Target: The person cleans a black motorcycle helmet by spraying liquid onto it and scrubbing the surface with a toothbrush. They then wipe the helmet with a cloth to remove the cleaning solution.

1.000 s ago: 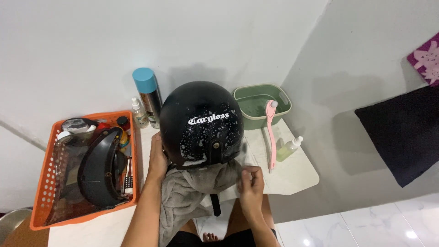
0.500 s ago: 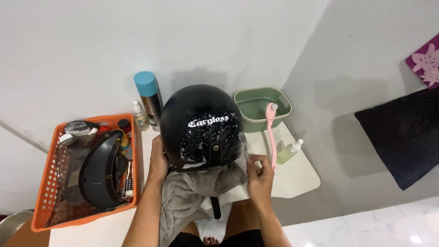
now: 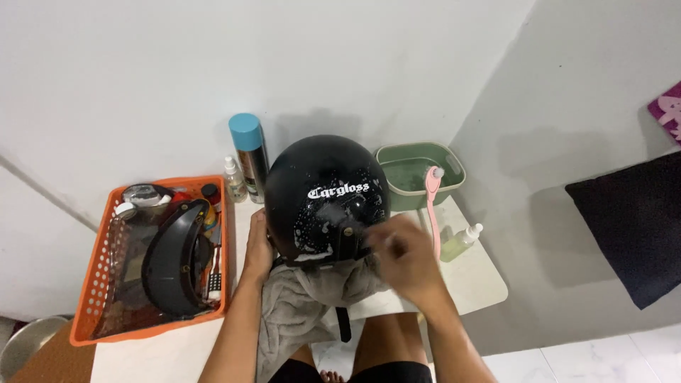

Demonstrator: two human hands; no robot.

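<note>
A glossy black helmet, flecked with white foam, sits on a grey towel at the near edge of a small white table. My left hand is pressed against the helmet's left side, holding it. My right hand is blurred at the helmet's lower right, fingers against the shell near the strap. Whether it holds a fold of the towel is unclear.
A green basin of water stands behind the helmet, with a pink brush leaning on it and a small pump bottle beside it. A blue-capped spray can stands at the back left. An orange basket holds a dark visor.
My right hand has left the towel's edge and moved up and left onto the helmet's lower right side. My left hand stays on the helmet.
</note>
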